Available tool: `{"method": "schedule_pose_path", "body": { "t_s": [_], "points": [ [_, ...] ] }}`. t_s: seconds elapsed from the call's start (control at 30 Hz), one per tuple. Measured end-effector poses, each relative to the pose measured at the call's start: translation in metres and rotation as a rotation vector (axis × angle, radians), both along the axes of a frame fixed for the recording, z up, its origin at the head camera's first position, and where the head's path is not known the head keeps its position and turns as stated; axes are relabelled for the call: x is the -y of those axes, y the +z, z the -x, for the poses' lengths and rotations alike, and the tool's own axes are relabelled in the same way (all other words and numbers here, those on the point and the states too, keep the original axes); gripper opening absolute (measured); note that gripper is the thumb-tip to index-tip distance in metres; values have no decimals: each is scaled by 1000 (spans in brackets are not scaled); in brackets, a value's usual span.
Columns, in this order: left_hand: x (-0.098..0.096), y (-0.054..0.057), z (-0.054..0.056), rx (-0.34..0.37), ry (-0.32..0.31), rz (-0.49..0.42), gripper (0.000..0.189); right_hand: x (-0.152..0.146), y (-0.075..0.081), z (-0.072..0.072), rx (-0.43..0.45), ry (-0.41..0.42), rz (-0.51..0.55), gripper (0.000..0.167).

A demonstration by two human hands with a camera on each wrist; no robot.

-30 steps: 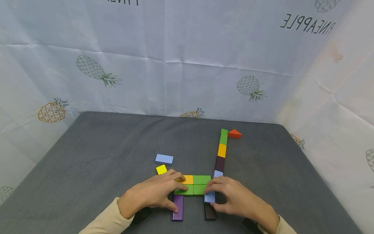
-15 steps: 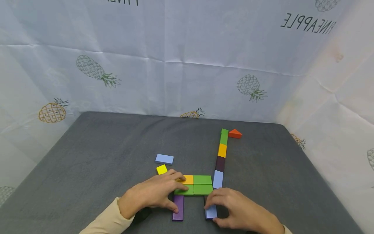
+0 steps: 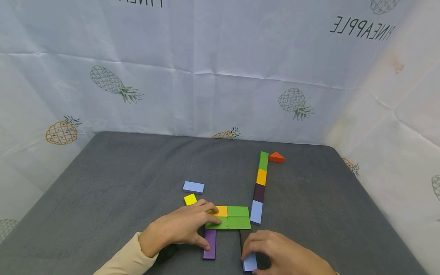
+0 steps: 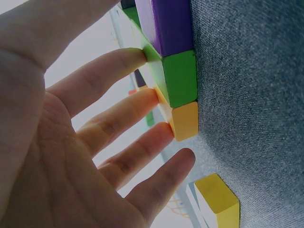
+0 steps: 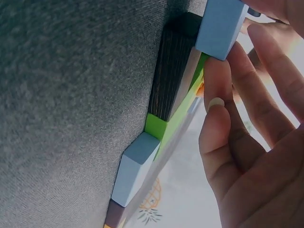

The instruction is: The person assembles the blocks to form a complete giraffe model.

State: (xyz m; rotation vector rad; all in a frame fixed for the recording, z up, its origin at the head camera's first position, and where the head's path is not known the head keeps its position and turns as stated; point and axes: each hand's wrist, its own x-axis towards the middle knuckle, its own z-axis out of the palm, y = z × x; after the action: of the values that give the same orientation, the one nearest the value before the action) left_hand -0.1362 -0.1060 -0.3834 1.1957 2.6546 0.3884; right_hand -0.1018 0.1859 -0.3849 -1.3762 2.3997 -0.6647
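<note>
My right hand (image 3: 276,250) pinches a light blue block (image 3: 249,262) at the near end of a dark, wood-grained block (image 5: 174,69). In the right wrist view this blue block overlaps the dark one's end. My left hand (image 3: 183,225) has its fingers spread, fingertips on the left green block (image 4: 181,80) and the orange block (image 4: 185,121). Its thumb lies at the purple block (image 3: 210,248), which, like the dark block, extends toward me from the green row. Two more green blocks, a far one (image 3: 238,211) and a near one (image 3: 238,222), sit side by side at the right.
A line of blocks runs away from me at the right: light blue (image 3: 256,211), dark (image 3: 259,193), yellow-orange (image 3: 261,177) and green (image 3: 263,161). A red triangular block (image 3: 276,157) lies beside its far end. Beyond my left hand lie a yellow block (image 3: 190,199) and another light blue block (image 3: 193,187).
My right hand has moved toward me with the light blue block, from beside the green row along the dark block to its near end. The left hand has stayed in place.
</note>
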Motion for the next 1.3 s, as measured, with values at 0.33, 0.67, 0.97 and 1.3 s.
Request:
{"method": "schedule_pose_path", "body": {
  "t_s": [0.33, 0.67, 0.97, 1.3],
  "points": [
    [0, -1, -1, -15, -6, -2, 60, 1, -5, 1, -16, 103, 95, 25],
    [0, -1, 0, -21, -6, 3, 59, -1, -6, 1, 57, 60, 17, 27],
    [-1, -1, 0, -2, 3, 9, 59, -2, -6, 2, 144, 27, -18, 24],
    [-1, -1, 0, -4, 5, 13, 59, -3, -10, 3, 150, 24, 35, 24]
  ]
}}
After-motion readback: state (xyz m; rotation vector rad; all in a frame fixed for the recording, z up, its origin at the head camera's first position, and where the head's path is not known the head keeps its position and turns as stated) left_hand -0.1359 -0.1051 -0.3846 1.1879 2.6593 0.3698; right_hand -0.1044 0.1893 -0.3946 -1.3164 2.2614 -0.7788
